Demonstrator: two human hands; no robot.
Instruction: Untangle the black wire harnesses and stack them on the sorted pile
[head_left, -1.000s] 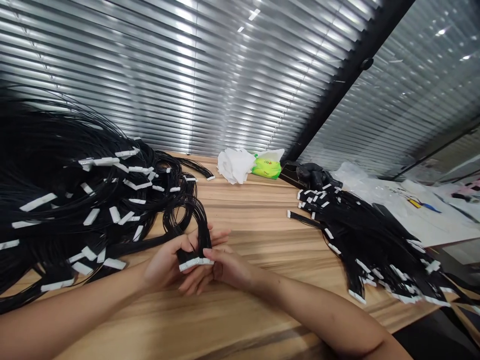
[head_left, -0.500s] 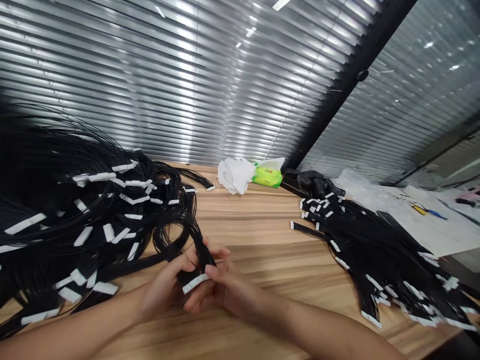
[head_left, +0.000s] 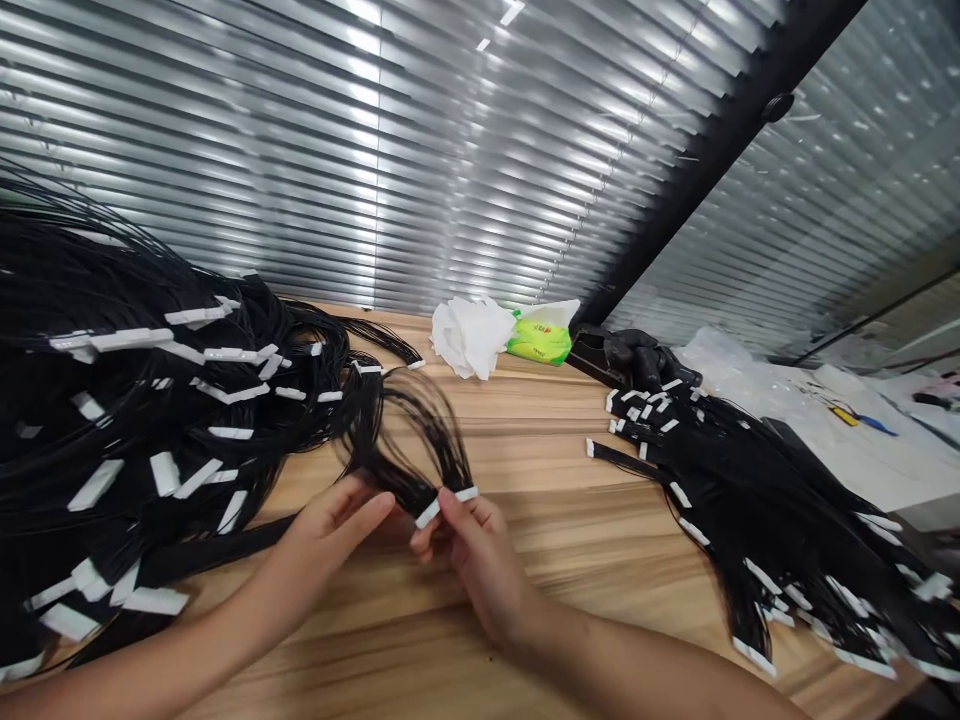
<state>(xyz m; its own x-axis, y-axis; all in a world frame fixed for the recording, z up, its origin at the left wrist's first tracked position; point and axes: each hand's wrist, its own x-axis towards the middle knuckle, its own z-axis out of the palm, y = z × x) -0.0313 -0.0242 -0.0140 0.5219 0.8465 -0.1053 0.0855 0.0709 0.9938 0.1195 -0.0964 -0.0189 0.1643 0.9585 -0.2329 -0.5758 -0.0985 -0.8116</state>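
A bundle of thin black wires [head_left: 386, 465] with white connectors curves above the wooden table in front of me. My right hand [head_left: 476, 555] pinches a white connector [head_left: 429, 513] at the bundle's end between thumb and fingers. A second white connector end [head_left: 466, 494] sticks out just beyond the right thumb, with wires looping up and back from it. My left hand [head_left: 337, 525] is beside the wires, thumb stretched out and apart from the index finger. Its other fingers are partly hidden, and the wires pass close by its fingertips.
A large heap of black wire harnesses [head_left: 150, 400] with white connectors covers the left side. Another pile of harnesses [head_left: 750, 500] lies at the right. At the back are crumpled white tissue [head_left: 472, 338], a green tissue pack [head_left: 541, 340] and a black object [head_left: 637, 358], before the blinds [head_left: 300, 150].
The wire bundle has opened into a raised loop, and a second connector end shows at the right hand. The left hand has moved slightly away from the right, its thumb lifted off the wires.
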